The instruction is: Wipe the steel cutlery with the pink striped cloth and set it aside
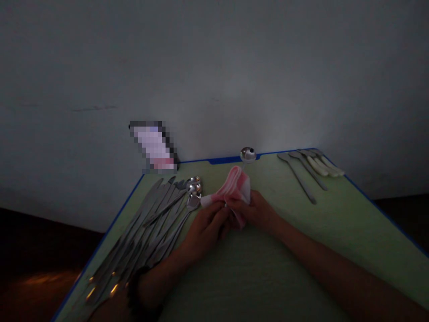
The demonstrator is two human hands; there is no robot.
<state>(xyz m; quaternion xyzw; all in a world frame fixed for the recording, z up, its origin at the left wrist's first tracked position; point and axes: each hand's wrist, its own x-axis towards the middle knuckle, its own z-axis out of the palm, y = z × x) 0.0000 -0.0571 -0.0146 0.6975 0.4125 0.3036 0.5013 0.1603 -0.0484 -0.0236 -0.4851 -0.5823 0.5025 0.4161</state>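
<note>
A crumpled pink-and-white cloth (233, 190) wraps a spoon (247, 154) near the bench's (335, 232) far edge; left hand (204, 228) and right hand (258, 212) both grip the cloth. Piled cutlery (150, 223) lines the left edge, four spoons (310, 167) the far right corner

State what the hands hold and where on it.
Both hands, left hand and right hand, hold a pink and white cloth wrapped round a spoon's handle; the bowl sticks out above.
</note>
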